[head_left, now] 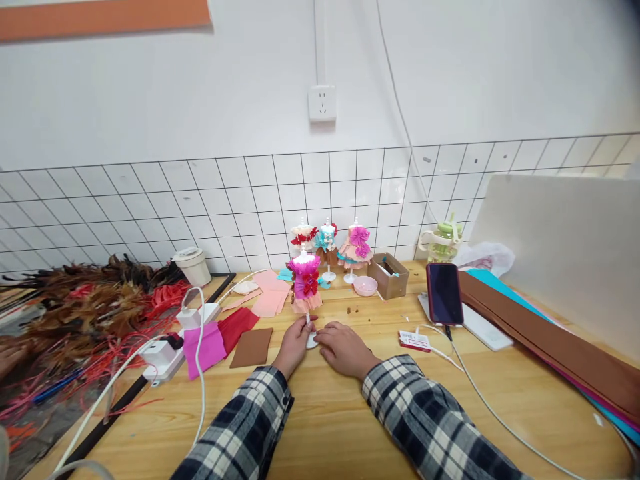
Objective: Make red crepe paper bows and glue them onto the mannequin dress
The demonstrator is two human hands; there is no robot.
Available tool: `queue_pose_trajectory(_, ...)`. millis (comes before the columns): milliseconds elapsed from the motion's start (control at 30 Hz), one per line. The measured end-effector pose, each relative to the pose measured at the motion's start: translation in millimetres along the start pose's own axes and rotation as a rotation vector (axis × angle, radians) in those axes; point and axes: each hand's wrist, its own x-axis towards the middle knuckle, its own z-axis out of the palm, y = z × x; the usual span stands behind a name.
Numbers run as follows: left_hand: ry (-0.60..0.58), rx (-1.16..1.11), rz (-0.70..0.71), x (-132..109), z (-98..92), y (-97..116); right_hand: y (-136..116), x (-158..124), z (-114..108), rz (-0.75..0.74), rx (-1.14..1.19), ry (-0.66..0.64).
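Both hands meet near the middle of the wooden desk (pixel 330 413), at the foot of a small dress form (pixel 305 275) that stands upright in a frilled magenta outfit with red petals and a peach hem. The left hand (pixel 294 345) has thumb and fingers closed on its thin white stem, low down. The right hand (pixel 343 348) lies palm down, fingers bent, their tips at the round white base (pixel 311 341); from here I can't tell whether they pinch it or only touch it. Checked sleeves cover both forearms.

Just behind, near the tiled wall (pixel 250 200), are three more dressed forms: one cream and red (pixel 303 236), one blue and brown (pixel 327 248), one peach and pink (pixel 356 251). A pink bowl (pixel 365 287) sits beside a cardboard box (pixel 395 283) to their right. Left of the hands lie a brown sheet (pixel 253 349), a red sheet (pixel 238 328) and a magenta sheet (pixel 206 350), the last beside a white power strip (pixel 173 367). Over on the right, a phone (pixel 445 293) is propped up, cable plugged in below.
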Motion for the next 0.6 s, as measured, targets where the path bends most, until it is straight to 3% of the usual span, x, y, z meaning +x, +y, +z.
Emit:
queue_pose_trajectory(200,-0.012,-0.052,0.011,-2,0.0,-1,-2,0,-9,-0.034,0.017,0.095)
queue_pose_trajectory(433,-0.075,-0.032,0.037,-5,4.4,-4,-2,-6,-12,0.098,-0.179,0.456)
queue_pose_trajectory(600,-0.113,0.128,0.11,-11,7.2,-1,0,-6,-3,0.192,-0.334,0.487)
